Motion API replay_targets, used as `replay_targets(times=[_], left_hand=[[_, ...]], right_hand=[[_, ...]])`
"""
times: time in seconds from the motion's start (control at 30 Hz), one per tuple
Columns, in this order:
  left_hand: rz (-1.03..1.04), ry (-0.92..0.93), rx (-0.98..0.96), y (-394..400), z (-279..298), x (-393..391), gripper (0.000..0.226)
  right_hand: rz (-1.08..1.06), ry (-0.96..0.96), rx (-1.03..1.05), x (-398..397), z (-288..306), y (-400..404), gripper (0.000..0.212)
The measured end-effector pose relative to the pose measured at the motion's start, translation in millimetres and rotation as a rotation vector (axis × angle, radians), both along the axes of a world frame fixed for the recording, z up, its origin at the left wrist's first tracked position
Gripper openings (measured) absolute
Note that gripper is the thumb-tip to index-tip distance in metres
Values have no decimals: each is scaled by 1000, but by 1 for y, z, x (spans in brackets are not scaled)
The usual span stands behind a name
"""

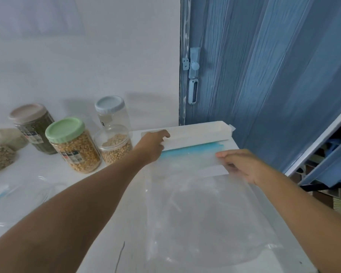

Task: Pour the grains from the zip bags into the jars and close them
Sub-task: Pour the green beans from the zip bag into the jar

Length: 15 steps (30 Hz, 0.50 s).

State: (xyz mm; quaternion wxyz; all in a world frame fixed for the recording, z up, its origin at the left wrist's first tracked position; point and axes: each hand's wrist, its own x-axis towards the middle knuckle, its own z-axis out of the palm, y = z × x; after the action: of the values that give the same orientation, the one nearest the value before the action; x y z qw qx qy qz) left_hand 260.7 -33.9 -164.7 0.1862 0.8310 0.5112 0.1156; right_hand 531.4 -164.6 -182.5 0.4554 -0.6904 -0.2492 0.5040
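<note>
An empty clear zip bag (195,203) with a blue zip strip lies flat on the white table (110,223). My left hand (153,144) has its fingers curled over the left end of the zip strip and grips it. My right hand (238,166) pinches the right end of the bag's top, thumb above and fingers hazy under the plastic. To the left stand a green-lidded jar (73,144) of yellow grains, a brown-lidded jar (34,127) of dark green grains, a blue-lidded clear jar (111,111), and a short jar (115,144) of pale beans.
A long white box (197,133) lies just behind the zip strip against a blue folding door (264,75). Zip bags holding grains (0,154) sit at the far left, and another flat zip bag (14,198) lies in front of them. The table's right edge is near my right arm.
</note>
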Motion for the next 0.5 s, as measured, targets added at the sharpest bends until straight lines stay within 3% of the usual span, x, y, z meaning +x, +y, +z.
replay_targets(times=[0.2,0.3,0.5], left_hand=[[-61,-30,22,8,14,0,36],[-93,-34,27,5,14,1,36],[-100,21,-6,0,5,2,40]], right_hand=[[-6,-12,3,5,-5,15,19],[28,-86,-16,5,-3,21,17],[130,-265,-18,-2,-1,25,31]])
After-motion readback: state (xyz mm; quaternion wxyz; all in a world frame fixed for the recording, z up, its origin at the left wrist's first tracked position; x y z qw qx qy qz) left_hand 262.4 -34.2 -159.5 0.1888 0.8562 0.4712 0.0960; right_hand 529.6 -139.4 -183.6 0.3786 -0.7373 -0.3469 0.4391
